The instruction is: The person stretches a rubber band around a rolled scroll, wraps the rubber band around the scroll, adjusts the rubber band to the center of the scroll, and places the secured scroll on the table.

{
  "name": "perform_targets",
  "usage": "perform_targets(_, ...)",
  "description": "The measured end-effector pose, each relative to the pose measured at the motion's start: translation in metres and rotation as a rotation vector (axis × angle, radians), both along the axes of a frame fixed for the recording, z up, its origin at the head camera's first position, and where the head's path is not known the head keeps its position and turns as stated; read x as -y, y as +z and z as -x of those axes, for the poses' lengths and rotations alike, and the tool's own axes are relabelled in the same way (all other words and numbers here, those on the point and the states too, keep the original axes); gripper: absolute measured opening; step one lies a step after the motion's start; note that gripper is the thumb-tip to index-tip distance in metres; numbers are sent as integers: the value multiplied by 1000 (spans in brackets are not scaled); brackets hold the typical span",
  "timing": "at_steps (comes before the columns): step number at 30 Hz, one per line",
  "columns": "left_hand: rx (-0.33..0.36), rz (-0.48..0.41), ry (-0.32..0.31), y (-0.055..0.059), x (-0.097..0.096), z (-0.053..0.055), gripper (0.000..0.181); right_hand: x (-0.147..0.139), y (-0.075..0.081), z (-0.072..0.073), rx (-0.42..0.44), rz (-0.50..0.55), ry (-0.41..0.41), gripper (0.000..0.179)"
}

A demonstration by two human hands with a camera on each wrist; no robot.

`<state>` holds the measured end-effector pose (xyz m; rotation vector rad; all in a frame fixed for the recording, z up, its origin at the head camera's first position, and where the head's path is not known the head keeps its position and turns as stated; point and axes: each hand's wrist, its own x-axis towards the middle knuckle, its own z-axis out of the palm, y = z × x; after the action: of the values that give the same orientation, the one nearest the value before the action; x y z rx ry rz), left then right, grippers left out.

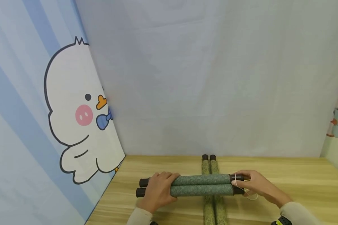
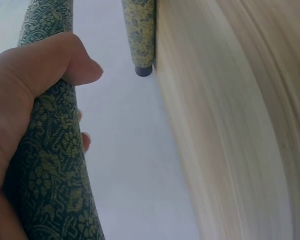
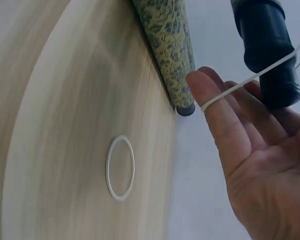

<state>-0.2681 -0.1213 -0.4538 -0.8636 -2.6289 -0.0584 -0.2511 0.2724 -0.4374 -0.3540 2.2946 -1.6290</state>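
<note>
Diffuse, even light fills the head view; a soft shadow dims the bench, whose stripes bow in both hazier wrist views.

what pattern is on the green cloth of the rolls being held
Yellowish floral figures on dark green cloth, best seen in the left wrist view.

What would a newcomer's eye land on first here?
Probably the big white cartoon bird on the striped backdrop at left. Next, two green rolls gripped by the left hand, crossing over two yellowish rolls. At the green rolls' right ends, the right hand stretches a thin pale band.
</note>
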Motion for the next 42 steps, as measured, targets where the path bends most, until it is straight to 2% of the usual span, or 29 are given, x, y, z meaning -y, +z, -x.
perform_targets(3,-26,-8,7,-3,5,0,89,4,-2,1,92,83,28,68)
perform_targets(7,-62,-50,15,-7,10,1,91,8,-4,3,171,211,48,71)
perform_targets(12,-93,-105,35,-6,12,0,90,15,-11,3,298,451,79,76)
perform_targets(16,-89,-128,55,-4,11,-1,88,18,-16,0,390,603,114,67)
perform_targets(20,-69,-154,59,-4,8,-3,87,23,-17,-3,422,640,109,59)
perform_targets(27,-50,-183,83,-5,6,-5,88,36,-15,-11,387,535,74,90)
perform_targets(30,-35,-188,90,-6,3,-5,88,38,-13,-16,430,571,3,85)
perform_targets(33,-33,-204,102,-9,0,-4,88,41,-11,-21,473,733,-69,53)
perform_targets(35,-40,-217,114,-10,-2,-3,88,44,-11,-25,472,847,-76,27)
perform_targets(37,-53,-231,125,-11,-5,-3,88,45,-9,-28,434,890,-86,17)
perform_targets(40,-85,-235,155,-9,-12,-3,86,53,-5,-34,327,798,-255,26)
perform_targets(42,-107,-217,180,-8,-17,-2,85,59,0,-35,246,667,-396,35)
